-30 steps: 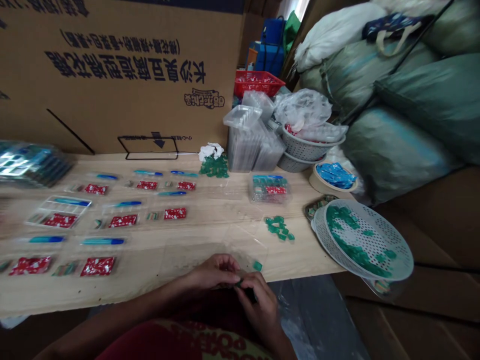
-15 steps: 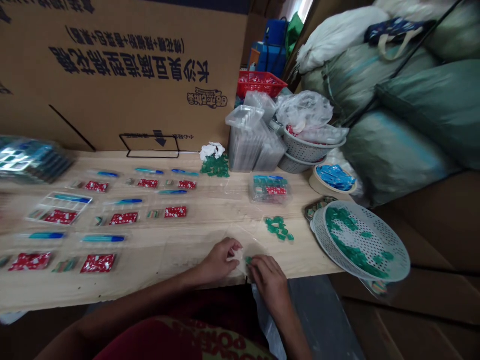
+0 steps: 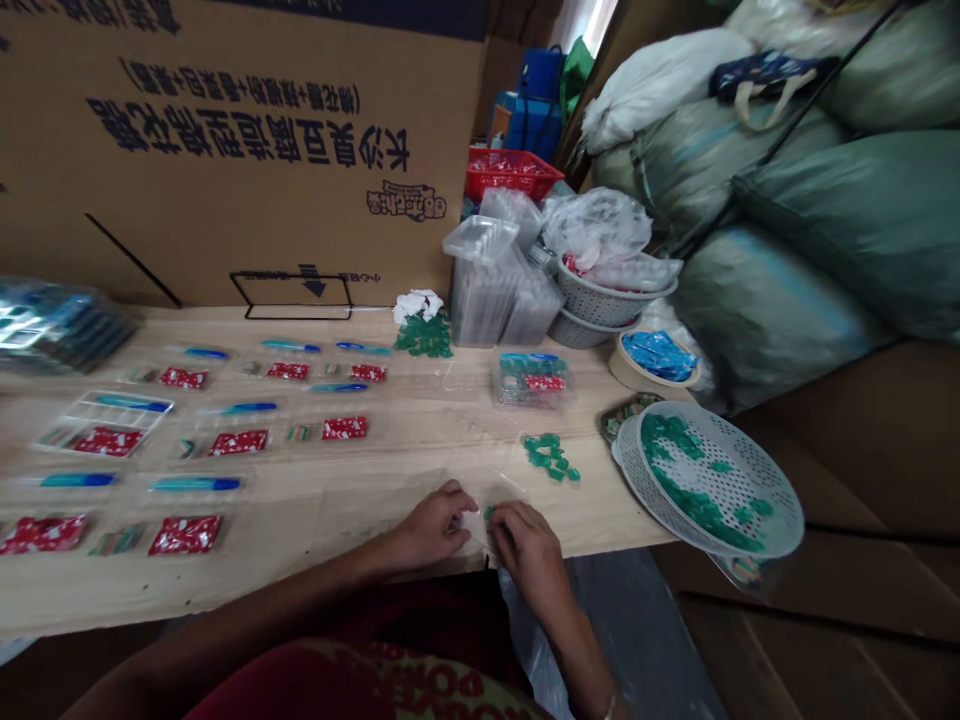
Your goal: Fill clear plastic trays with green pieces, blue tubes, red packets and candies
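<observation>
A long wooden table (image 3: 360,490) fills the lower half of the view. Behind it stands a large printed cardboard carton (image 3: 247,150), and beyond its right end rise bulging green woven sacks (image 3: 787,250). On the table's far side, right of centre, sit stacked clear plastic trays (image 3: 487,285) and white perforated baskets (image 3: 577,325), with a red basket (image 3: 512,172) behind them. At the table's right end, a white perforated strainer (image 3: 709,480) lies tilted, strewn with small green pieces. Across the table's left half lie rows of clear sleeves, red packets (image 3: 238,442) and teal-and-blue sticks (image 3: 195,484). A loose heap of green pieces (image 3: 550,457) lies right of centre. At the table's near edge, the left hand (image 3: 431,527) rests half-curled on a clear plastic sheet (image 3: 469,490). The right hand (image 3: 529,552) curls just beside it, close to a small green piece (image 3: 489,513); whether either hand grips the piece or the sheet cannot be told.
</observation>
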Demonstrator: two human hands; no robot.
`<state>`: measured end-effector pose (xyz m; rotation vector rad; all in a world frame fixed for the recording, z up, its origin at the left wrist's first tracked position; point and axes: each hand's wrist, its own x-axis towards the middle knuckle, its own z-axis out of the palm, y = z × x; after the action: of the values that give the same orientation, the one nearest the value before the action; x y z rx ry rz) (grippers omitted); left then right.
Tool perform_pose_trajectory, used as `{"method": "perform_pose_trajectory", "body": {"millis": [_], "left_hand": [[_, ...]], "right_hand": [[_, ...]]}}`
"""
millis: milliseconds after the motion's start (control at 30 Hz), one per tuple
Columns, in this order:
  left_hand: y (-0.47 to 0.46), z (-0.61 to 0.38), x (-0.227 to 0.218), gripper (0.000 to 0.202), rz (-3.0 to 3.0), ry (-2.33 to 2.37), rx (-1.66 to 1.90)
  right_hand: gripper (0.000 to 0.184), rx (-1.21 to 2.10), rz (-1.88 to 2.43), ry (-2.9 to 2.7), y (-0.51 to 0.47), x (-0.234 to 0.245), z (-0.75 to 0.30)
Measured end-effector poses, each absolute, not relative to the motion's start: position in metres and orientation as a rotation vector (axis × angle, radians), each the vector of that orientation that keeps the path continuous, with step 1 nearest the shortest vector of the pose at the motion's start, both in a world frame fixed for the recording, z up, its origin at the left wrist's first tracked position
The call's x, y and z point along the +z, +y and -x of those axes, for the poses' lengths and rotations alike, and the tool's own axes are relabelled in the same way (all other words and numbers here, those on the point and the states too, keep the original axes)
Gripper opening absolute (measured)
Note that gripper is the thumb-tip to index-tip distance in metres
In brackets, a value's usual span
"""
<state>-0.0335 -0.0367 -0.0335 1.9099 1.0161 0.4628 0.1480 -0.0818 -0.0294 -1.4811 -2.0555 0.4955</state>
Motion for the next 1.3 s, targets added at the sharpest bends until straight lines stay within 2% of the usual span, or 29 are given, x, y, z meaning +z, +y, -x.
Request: {"method": "perform_pose_trajectory", "body": {"millis": [100,200,333,467,600,700,933,1133,1300], "left_hand": [[-0.035,0.031,-0.027,0.025,-2.102,0.990,0.508],[-0.030,0.020,-0.021,0.018,-2.354,0.778,0.506],[-0.022,0.003,-0.020,0.021,-2.453,0.624,0.401],[-0.021,-0.001,-0.022,0.016,-2.306,0.703,0.484],[-0.023,0.001,-0.013,0.016,-1.804,0.901,0.745],[-0.023,0.001,-0.004,0.012,-1.487,0.942,0.813],[-0.028,0.013,-0.006,0.011,-1.344,0.908,0.843],[-0.032,0.020,-0.002,0.007,-1.430,0.933,0.777],[-0.029,0.020,0.004,0.012,-1.491,0.918,0.763]], "right_hand": [[0.013,0.542,1.469,-1.942,-0.078,-0.029,-0.163],[0.017,0.343,1.602,-1.717,-0.063,-0.033,-0.194],[0.021,0.149,1.803,-1.577,-0.038,-0.045,-0.234],[0.022,0.390,1.820,-1.349,-0.034,-0.049,-0.240],[0.026,0.911,1.507,-1.067,-0.051,-0.036,-0.206],[0.024,1.145,1.337,-1.034,-0.061,-0.022,-0.172],[0.019,1.150,1.276,-1.104,-0.065,-0.016,-0.141],[0.024,1.100,1.328,-1.042,-0.073,-0.023,-0.131],[0.023,1.081,1.324,-1.060,-0.074,-0.021,-0.127]]}}
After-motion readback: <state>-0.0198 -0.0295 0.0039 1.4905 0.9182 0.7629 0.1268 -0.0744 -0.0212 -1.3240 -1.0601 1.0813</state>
